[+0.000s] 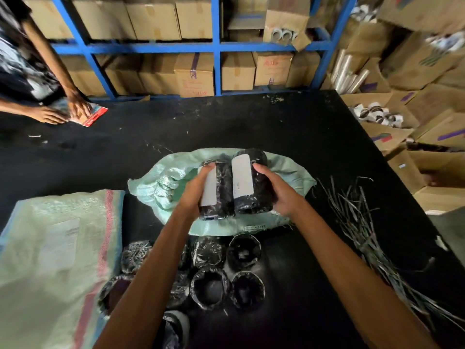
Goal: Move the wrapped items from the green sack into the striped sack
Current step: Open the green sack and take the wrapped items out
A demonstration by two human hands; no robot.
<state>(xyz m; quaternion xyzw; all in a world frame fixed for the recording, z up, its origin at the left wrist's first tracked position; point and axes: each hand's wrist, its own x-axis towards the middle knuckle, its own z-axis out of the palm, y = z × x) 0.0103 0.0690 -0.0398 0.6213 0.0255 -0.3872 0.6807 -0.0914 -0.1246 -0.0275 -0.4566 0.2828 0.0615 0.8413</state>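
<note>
Now both hands (pixel 193 190) (pixel 279 190) gripping wrapped rolls (pixel 236 185) over green sack (pixel 173 177).

Pale-green sack (pixel 173 172) (black rolls (pixel 235 187))

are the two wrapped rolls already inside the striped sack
No, both hands, left hand and right hand, hold the wrapped rolls above the green sack.

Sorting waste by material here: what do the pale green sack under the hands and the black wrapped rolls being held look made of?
The pale green sack looks like woven plastic: a fine weave and frayed edge show. The two black wrapped rolls appear covered in glossy, crinkled plastic film with matte white labels, probably paper; their contents are hidden.
</note>
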